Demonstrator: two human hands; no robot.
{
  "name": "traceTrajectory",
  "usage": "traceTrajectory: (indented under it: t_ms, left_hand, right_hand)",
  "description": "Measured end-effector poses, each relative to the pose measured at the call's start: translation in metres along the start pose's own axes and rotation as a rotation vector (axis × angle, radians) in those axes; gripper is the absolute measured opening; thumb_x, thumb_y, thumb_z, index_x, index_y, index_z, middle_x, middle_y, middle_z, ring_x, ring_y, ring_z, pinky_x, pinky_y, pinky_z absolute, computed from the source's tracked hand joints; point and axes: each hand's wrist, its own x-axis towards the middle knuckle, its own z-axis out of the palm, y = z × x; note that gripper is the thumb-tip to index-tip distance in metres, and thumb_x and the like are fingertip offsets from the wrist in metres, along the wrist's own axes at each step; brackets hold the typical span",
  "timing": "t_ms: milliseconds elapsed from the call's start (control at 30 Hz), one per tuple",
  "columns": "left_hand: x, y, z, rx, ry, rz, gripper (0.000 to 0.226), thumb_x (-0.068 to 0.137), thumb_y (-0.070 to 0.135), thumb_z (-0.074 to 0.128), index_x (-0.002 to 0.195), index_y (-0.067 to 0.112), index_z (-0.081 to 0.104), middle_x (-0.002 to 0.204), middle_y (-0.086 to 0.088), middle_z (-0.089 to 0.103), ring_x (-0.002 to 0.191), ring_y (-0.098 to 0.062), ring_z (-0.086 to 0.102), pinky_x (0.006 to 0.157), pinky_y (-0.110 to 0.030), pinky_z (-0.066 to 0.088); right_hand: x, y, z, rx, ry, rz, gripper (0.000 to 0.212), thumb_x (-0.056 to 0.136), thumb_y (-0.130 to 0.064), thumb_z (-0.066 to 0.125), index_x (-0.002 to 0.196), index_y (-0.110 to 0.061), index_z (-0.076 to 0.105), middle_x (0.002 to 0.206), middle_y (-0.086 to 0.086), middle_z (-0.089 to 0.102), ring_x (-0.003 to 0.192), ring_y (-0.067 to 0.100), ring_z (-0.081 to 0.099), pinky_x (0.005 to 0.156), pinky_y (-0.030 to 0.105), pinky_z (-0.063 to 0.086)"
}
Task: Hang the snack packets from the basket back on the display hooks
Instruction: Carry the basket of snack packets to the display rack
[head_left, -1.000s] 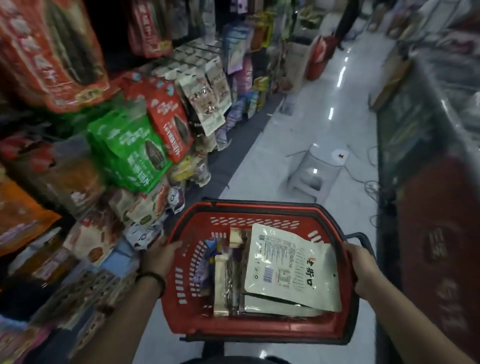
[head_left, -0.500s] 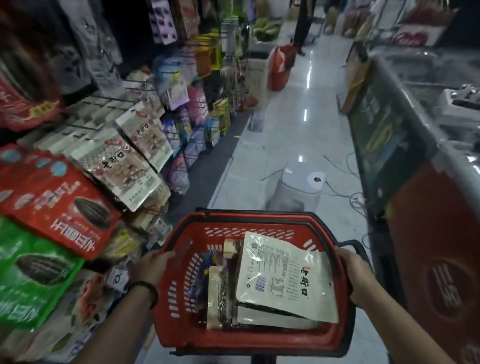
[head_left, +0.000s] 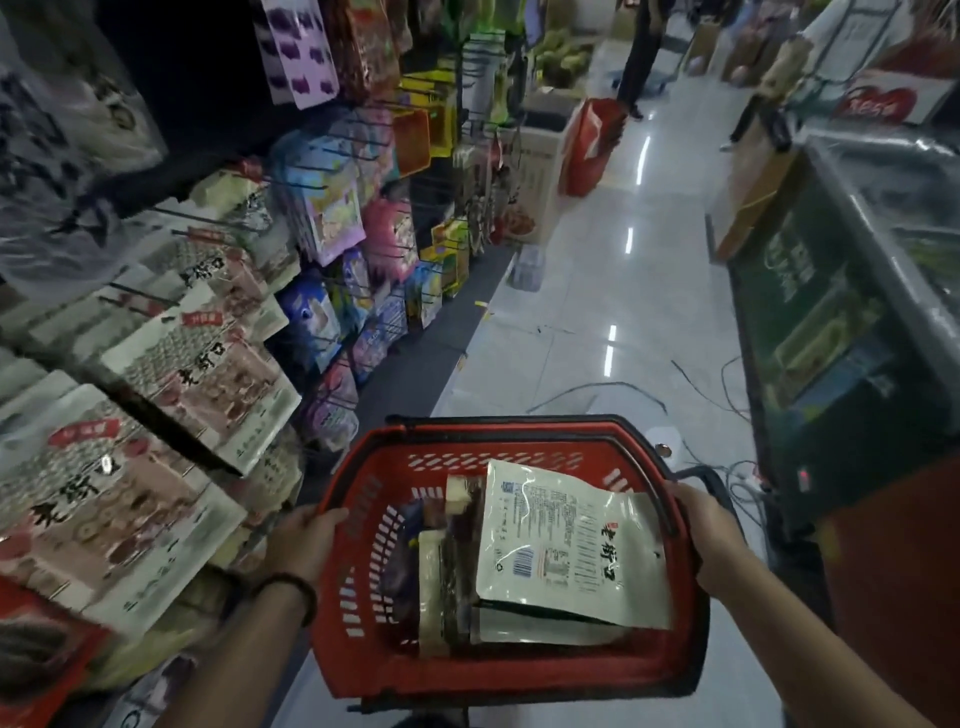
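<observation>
you were at the carrying step: both grips were taken up with the basket, and no packet had left it yet. your left grip (head_left: 311, 540) was curled over the left rim of the red basket (head_left: 519, 673), thumb lying along the top. your right grip (head_left: 709, 540) was closed on the right rim, just beside the black handle (head_left: 698, 473). neither one held a packet.

the white packet (head_left: 566, 545) lay flat on top of the load, back side up with its barcode showing. it sat between your two grips, nearer the right one, and touched neither. the other packets (head_left: 447, 571) stood on edge to its left, by the slotted wall under your left grip.

on your left, the hanging packets (head_left: 208, 374) carried lettering that looked like the white packet's, so that row was probably its home. dark display hooks (head_left: 306, 183) stuck out of the rack further along.

the next move called for freeing one grip, i'd judge. you'd need to carry the basket on one side or set it on the floor (head_left: 597, 312). then you'd take the white packet by its top edge and turn it front side out. its hang hole wasn't visible from here, so you'd have to find it before threading it onto a hook.
</observation>
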Motion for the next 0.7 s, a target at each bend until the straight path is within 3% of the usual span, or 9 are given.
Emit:
traceTrajectory:
  t_ms: [133,300,533,700]
  left_hand:
    - [0.063,0.048,0.032,-0.054,-0.007,-0.044,0.014,0.084,0.033,0.078,0.091,0.022,0.076,0.076,-0.003,0.08,0.072,-0.03,0.077,0.064,-0.038,0.06]
    - [0.124,0.103,0.065,-0.081,0.03,-0.071,0.017,0.083,0.034,0.078,0.097,0.025,0.074,0.09,-0.007,0.079,0.081,-0.032,0.076,0.078,-0.046,0.063]
    - [0.196,0.144,0.118,-0.074,0.093,-0.111,0.009,0.089,0.027,0.074,0.095,0.021,0.077,0.087,-0.009,0.081,0.077,-0.029,0.077,0.072,-0.038,0.059]
    - [0.224,0.165,0.159,-0.166,0.234,-0.257,0.017,0.083,0.031,0.077,0.095,0.019,0.077,0.088,-0.01,0.081,0.079,-0.033,0.077,0.081,-0.046,0.062]
  right_hand:
    - [0.058,-0.064,0.044,-0.038,0.014,0.022,0.042,0.078,-0.047,0.076,0.104,-0.015,0.085,0.101,0.017,0.082,0.098,0.043,0.077,0.1,0.06,0.058]
    - [0.125,-0.139,0.093,-0.065,-0.045,0.008,0.043,0.077,-0.045,0.076,0.103,-0.013,0.085,0.103,0.018,0.082,0.1,0.044,0.077,0.097,0.061,0.058]
    - [0.255,-0.231,0.169,-0.157,-0.173,0.001,0.032,0.076,-0.044,0.073,0.09,-0.018,0.086,0.092,0.016,0.082,0.075,0.035,0.077,0.086,0.054,0.062]
    - [0.34,-0.298,0.226,-0.303,-0.281,0.011,0.028,0.071,-0.043,0.077,0.085,-0.02,0.085,0.088,0.02,0.08,0.068,0.036,0.075,0.071,0.046,0.06]
